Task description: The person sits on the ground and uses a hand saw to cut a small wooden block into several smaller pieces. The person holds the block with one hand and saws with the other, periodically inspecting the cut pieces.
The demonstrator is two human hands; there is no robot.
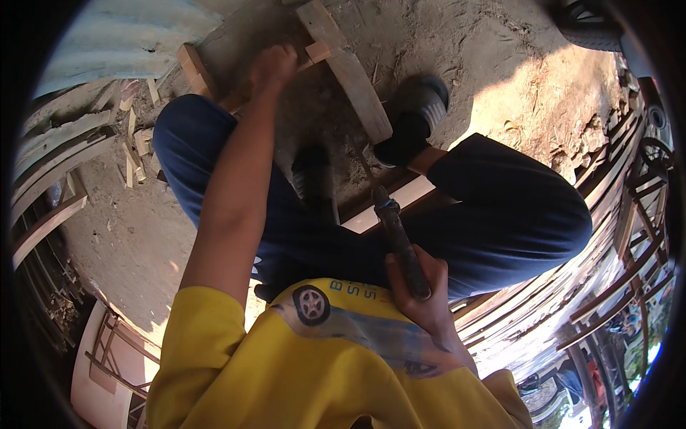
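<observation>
My right hand (pixel 426 282) is wrapped round the dark, round handle of a hand tool (pixel 401 243). A collar rings the handle's far end, and a thin metal part runs from it toward the ground between my feet; its tip is hard to make out, so the kind of tool is unclear. My left hand (pixel 274 68) reaches far forward, its fingers curled over a narrow wooden bar (pixel 310 64) that shows on both sides of it; the hand hides the grip itself. Beside it, a long pale plank (pixel 357 89) lies slanting on the ground.
I sit low on a wooden piece (pixel 400 200), knees apart, a shoe (pixel 429 104) beside the plank. A wood block (pixel 194 66) stands left of my left hand. Wood scraps (pixel 136 154) lie at left; long timbers (pixel 607 222) are stacked at right. A wheel (pixel 589 32) is at far right.
</observation>
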